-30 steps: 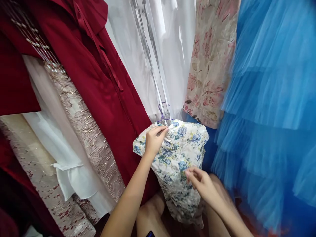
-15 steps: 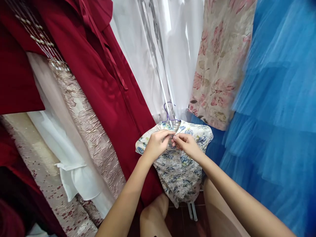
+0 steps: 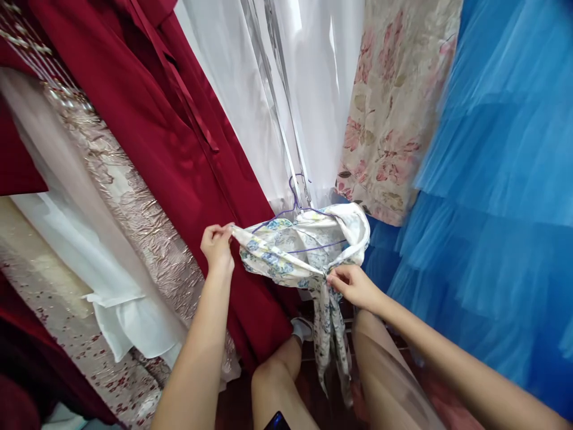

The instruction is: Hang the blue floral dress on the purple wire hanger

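A white blouse with blue flowers (image 3: 273, 254) is on a thin purple hanger (image 3: 294, 190), its front pulled open so that the hanger's bar shows inside. At the blouse's left end my left hand (image 3: 218, 248) pinches the edge of the cloth. My right hand (image 3: 353, 285) is closed on the other part of the front edge, near the middle. Below it, the lower front hangs down in two narrow strips between my legs.
Dark red garments (image 3: 179, 179) hang to the left, beside pale brocade cloth (image 3: 138, 197). White cloth (image 3: 308, 89) and silvery strips are behind the hanger. A floral pink garment (image 3: 380, 119) and blue tiered tulle (image 3: 483, 197) hang at right. A dark phone corner (image 3: 277, 421) shows at the bottom.
My hands were together at the blouse's neckline. Now they are apart: the left has moved left and the right slightly right and down, and the blouse's front has opened.
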The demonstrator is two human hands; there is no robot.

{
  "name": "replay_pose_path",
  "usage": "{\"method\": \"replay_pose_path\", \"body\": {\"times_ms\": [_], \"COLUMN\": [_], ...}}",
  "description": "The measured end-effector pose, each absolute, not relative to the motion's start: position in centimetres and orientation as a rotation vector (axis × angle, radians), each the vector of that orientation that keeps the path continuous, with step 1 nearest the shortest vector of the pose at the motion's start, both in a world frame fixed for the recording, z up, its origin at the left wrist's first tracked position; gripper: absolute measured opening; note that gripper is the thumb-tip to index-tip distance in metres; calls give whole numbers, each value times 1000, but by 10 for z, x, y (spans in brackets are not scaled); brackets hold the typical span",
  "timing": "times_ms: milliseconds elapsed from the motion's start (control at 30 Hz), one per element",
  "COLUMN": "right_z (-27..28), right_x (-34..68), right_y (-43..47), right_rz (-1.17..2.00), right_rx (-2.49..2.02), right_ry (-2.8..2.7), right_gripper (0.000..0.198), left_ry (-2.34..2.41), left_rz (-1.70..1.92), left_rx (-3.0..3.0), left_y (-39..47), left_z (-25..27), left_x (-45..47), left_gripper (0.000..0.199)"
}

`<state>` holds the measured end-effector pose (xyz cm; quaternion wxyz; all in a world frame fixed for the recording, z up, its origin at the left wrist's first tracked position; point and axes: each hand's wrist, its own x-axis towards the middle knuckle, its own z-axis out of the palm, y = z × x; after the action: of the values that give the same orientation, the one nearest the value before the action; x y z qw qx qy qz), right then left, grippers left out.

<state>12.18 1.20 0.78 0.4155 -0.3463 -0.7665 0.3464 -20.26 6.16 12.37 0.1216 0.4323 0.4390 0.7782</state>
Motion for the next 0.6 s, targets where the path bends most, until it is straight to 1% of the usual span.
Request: {"method": "replay_pose_path", "body": {"times_ms": [67,133,267,367,500,600], "right_z": [3,-3,-28,-57,-94,-101], "right_x": [122,121,130,150,178,187], "right_y": [7,4,5,0,-17,-31], "right_rz": [950,1055,1261,1375,1434,1316], "right_rx": [-837,-812,-849,-918,-993,-1096], "right_ry": [-1961,-1978,-1903,-1828,-1900,-2022], "right_gripper": [31,30,32,30,28,26], "left_ry": [1444,1509,1567,1494,1263,1109], "left_rz": [2176,2102,1933,1795,1595,1521], "left_rx": [1063,1027,1073,1160,1347,1463], "left_y": [62,56,34,12,-23,-46], "left_z": [97,65,4,-30,-44,-31], "left_x": [-222,-224,-188,-148,-97,-60], "left_gripper": [22,21,13,13,17,17]}}
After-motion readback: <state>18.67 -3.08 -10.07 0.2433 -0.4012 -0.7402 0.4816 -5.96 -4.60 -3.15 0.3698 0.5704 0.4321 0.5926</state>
